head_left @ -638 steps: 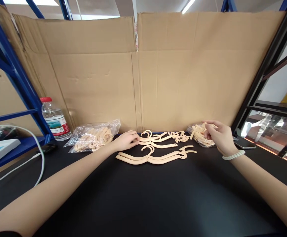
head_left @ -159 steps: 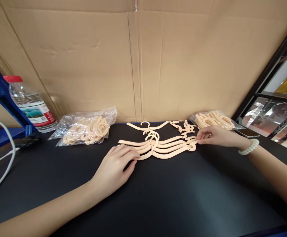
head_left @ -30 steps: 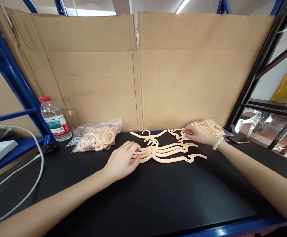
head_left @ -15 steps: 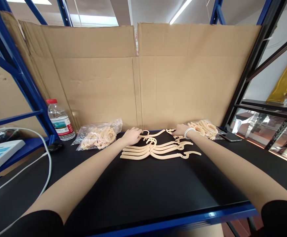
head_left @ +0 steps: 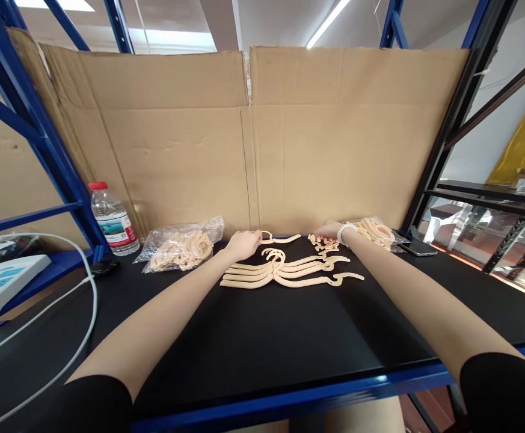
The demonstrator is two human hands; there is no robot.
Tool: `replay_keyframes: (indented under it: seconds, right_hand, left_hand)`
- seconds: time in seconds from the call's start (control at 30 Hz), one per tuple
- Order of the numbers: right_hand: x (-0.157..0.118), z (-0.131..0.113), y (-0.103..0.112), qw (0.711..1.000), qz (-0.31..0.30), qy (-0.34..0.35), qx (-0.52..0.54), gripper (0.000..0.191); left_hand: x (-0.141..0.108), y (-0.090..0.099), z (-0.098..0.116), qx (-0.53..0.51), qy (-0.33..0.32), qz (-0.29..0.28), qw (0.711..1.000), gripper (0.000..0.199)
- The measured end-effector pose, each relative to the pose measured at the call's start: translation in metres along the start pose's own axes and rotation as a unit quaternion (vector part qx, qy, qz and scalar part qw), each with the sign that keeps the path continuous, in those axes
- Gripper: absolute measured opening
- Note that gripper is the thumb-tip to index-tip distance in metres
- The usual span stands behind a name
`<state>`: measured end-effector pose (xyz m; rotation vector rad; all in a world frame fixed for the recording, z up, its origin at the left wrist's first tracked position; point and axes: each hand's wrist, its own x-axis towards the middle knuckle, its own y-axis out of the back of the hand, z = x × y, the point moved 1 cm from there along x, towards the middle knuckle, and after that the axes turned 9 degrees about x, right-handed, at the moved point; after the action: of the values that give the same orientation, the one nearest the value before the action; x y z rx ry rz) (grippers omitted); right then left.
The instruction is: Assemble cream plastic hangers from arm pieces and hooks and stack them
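Several cream plastic hangers (head_left: 253, 279) lie in a row at the middle of the black table, hooks bunched at the centre. Behind them, my left hand (head_left: 245, 243) is closed on the left part of a separate hanger (head_left: 284, 240), whose hook and right arm show beyond the fingers. My right hand (head_left: 329, 231) is at a heap of small cream pieces (head_left: 323, 245); its fingers are curled, and whether they grip a piece is too small to tell. A white beaded bracelet (head_left: 344, 230) circles the right wrist.
Clear bags of cream parts lie at the left (head_left: 181, 246) and right (head_left: 374, 231). A red-capped water bottle (head_left: 114, 222) stands at the far left, near a white cable (head_left: 94, 300). A phone (head_left: 418, 247) lies right. Cardboard (head_left: 176, 156) walls the back.
My left hand has risen slightly and closed on the rear hanger. My right hand has shifted a little, baring more of the small pieces. The view has moved slightly.
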<state>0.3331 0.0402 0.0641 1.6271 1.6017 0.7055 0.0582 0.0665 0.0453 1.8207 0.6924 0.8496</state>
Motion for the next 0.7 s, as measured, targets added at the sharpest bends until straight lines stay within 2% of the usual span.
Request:
replay_keyframes:
  seconds: [0.2, 0.4, 0.57, 0.63, 0.7]
  right_hand:
    - [0.0, 0.006, 0.017, 0.995, -0.031, -0.076, 0.049, 0.031]
    - [-0.006, 0.016, 0.033, 0.991, -0.01, -0.082, 0.102, 0.031]
    - [-0.021, 0.021, 0.049, 0.984, 0.057, -0.029, 0.169, 0.02]
    - [-0.029, 0.022, 0.051, 0.972, 0.083, 0.01, 0.22, 0.025]
    - [-0.039, 0.022, 0.048, 0.954, 0.083, 0.052, 0.285, 0.033]
  left_hand:
    - [-0.002, 0.022, 0.0, 0.007, 0.016, 0.029, 0.999, 0.031]
    - [-0.015, 0.042, -0.003, 0.01, 0.046, 0.091, 0.995, 0.026]
    - [-0.039, 0.057, -0.005, -0.004, 0.048, 0.15, 0.987, 0.02]
    - [-0.052, 0.061, -0.005, -0.023, 0.049, 0.167, 0.985, 0.018]
    - [-0.067, 0.062, -0.004, -0.049, 0.053, 0.179, 0.981, 0.016]
